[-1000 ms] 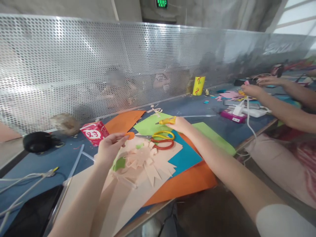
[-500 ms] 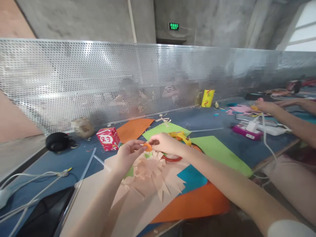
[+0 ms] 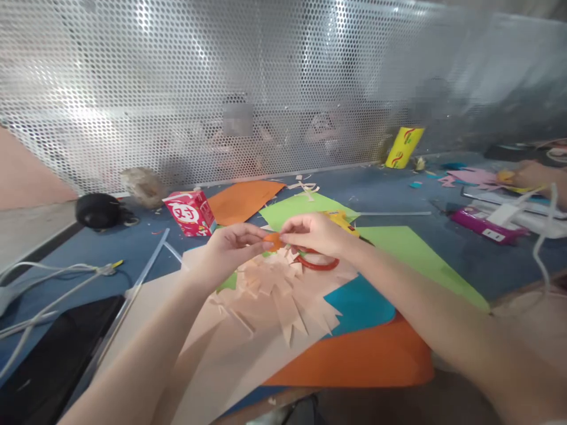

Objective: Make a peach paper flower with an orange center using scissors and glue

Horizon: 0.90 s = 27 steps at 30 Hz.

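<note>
Between the fingertips of both hands is a small orange piece of paper (image 3: 273, 240). My left hand (image 3: 228, 251) pinches its left side, and my right hand (image 3: 310, 232) pinches its right edge. Just below them lies a cut-paper flower (image 3: 270, 277) in pale peach, with pointed strips fanning out, on a large peach sheet (image 3: 199, 360). Red-handled scissors (image 3: 319, 263) rest under my right hand, their blades hidden. Behind that hand a yellow glue gun (image 3: 340, 221) is partly covered.
Orange card (image 3: 354, 357), blue card (image 3: 361, 307) and green sheets (image 3: 416, 260) lie around. A red-pink box (image 3: 190, 213), black phone (image 3: 62, 354), white cables (image 3: 48, 295), clear glue sticks (image 3: 150, 265) and purple power strip (image 3: 489, 225) are on the table. A perforated metal screen (image 3: 177, 88) stands behind.
My view has tilted down and shifted slightly left. Both hands keep hold of the orange paper piece, with my right hand's fingers now higher over it.
</note>
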### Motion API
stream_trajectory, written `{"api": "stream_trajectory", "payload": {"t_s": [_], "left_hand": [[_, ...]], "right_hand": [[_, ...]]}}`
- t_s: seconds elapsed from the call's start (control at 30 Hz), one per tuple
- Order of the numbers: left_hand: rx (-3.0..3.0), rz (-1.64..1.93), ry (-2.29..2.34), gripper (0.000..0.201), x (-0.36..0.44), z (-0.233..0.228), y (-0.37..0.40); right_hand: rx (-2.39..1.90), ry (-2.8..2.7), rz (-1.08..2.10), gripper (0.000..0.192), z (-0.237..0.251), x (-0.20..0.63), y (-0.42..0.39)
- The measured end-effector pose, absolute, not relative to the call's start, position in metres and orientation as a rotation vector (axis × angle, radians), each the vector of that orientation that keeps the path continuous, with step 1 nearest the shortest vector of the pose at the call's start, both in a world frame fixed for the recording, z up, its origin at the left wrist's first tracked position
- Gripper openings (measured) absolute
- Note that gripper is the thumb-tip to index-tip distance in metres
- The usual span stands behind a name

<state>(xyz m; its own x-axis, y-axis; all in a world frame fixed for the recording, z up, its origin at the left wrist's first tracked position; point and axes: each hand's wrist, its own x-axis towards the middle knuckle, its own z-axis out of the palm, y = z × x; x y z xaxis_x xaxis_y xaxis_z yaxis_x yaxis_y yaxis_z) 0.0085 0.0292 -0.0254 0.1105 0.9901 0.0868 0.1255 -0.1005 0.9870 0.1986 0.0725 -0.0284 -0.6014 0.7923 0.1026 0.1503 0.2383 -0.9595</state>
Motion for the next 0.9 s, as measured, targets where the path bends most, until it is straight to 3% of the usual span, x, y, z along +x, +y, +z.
{"api": "stream_trajectory", "payload": {"t_s": [0.17,0.37,0.47,0.63,0.8,0.9], "left_hand": [[1.419,1.145,1.151,0.015,0.004,-0.025,0.03],[1.581,1.055,1.113,0.016,-0.007,-0.02,0.029],[1.784,0.927,1.429,0.028,-0.013,-0.018,0.031],[2.009,0.313,2.048,0.046,-0.007,-0.022,0.032],[1.982,0.32,1.897,0.029,-0.001,-0.03,0.032],[1.886,0.457,1.757,0.02,-0.007,-0.03,0.033]], "right_hand": [[-0.772,-1.738,1.605,0.006,-0.025,0.197,0.07],[-0.668,-1.639,1.619,0.012,-0.033,0.198,0.078],[-0.728,-1.664,1.487,0.014,-0.035,0.201,0.083],[-0.929,-1.781,1.397,0.012,-0.033,0.204,0.08],[-0.969,-1.903,1.458,0.01,-0.032,0.203,0.071],[-0.952,-1.972,1.342,0.01,-0.029,0.203,0.068]]}}
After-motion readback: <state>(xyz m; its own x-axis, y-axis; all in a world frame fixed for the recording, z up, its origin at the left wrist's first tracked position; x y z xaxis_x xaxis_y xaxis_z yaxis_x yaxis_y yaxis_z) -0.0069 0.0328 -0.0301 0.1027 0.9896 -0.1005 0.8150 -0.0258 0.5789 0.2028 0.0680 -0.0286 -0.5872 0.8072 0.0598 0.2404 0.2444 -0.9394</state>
